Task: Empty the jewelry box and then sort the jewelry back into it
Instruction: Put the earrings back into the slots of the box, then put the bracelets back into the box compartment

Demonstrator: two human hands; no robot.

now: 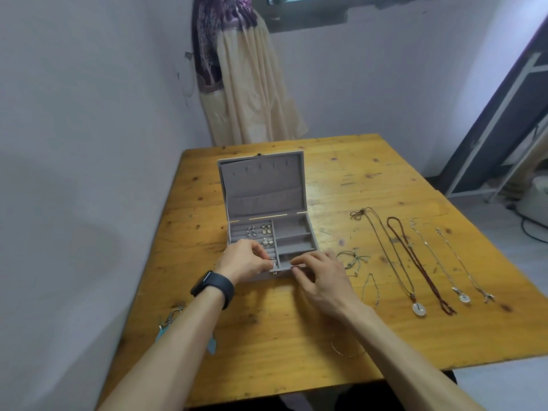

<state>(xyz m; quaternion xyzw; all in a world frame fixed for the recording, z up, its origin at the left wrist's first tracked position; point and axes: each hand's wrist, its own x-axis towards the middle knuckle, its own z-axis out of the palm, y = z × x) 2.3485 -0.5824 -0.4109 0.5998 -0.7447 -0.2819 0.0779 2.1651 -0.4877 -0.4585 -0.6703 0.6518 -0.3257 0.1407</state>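
Grey velvet jewelry box (267, 185) stands open near the table's (370, 179) centre, lid upright at 12 o'clock of the tray. Ring-roll section at the tray's left holds several pairs of earrings (261, 234); the three compartments on the right look bare.

Step in hand, as judged: the sorting-back phase, small pieces first. The earrings sit in neat rows while four long necklaces lie in parallel on the table at 3 o'clock of the box: a thin cord necklace with a pale disc pendant (419, 310), a braided red cord (421, 265), and two fine silver chains (444, 262). Two small bracelets (353, 258) lie between the box and the necklaces.

Left hand (244, 261), black wristband (215, 287) on the wrist, hangs over the tray's 7 o'clock corner with thumb and fingertips pinched narrow on a small silvery piece, probably an earring or ring; too small to name. Right hand (321, 277) rests at the front rim, 5 o'clock of the box, fingers curled and pinched on something thin and pale; cannot tell what. Both forearms reach in from 6 o'clock, wrists low.

Next move, judged: press the small piece into a free slot of the ring roll, without disturbing seated pairs. Then bracelets, then necklaces.

A keyring-like item (172, 317) lies at the table's left edge.
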